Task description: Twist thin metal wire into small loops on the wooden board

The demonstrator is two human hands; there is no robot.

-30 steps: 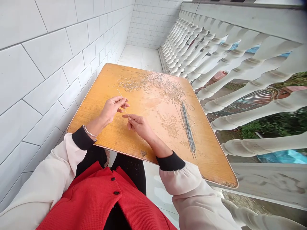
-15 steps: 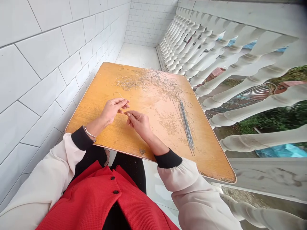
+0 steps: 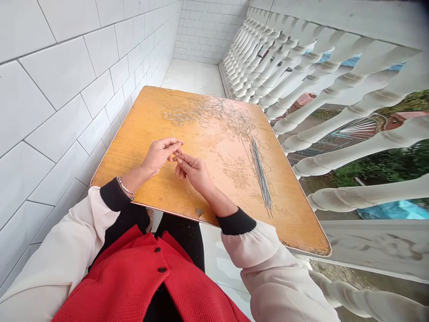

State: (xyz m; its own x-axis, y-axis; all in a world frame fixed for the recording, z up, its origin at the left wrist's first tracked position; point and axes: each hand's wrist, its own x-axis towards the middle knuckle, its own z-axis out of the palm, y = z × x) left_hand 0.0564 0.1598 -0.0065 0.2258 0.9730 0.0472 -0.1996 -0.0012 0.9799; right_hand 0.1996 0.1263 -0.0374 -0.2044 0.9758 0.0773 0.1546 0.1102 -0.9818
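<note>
Over the near left part of the table my left hand (image 3: pixel 161 154) pinches a thin wire (image 3: pixel 173 133), whose end sticks up past the fingertips. Close against it, my right hand (image 3: pixel 192 169) is closed in a pinch at the same spot, and a thin strand seems to run between the two hands. The fingers hide most of the wire. Beyond them lies a pile of bent wire loops (image 3: pixel 181 115), merging on the right into a looser tangle of thin wire (image 3: pixel 231 112). A bundle of straight grey wires (image 3: pixel 260 179) rests to the right of my right hand.
The worn wooden table (image 3: pixel 134 152) has rounded corners and a pale, peeling patch in its middle. A white tiled wall (image 3: pixel 67 98) runs along the left. White balusters (image 3: pixel 321 129) line the right side, close to the table's edge.
My right hand has come closer to my left, so their fingertips now nearly meet. A thin strand now shows between them.
</note>
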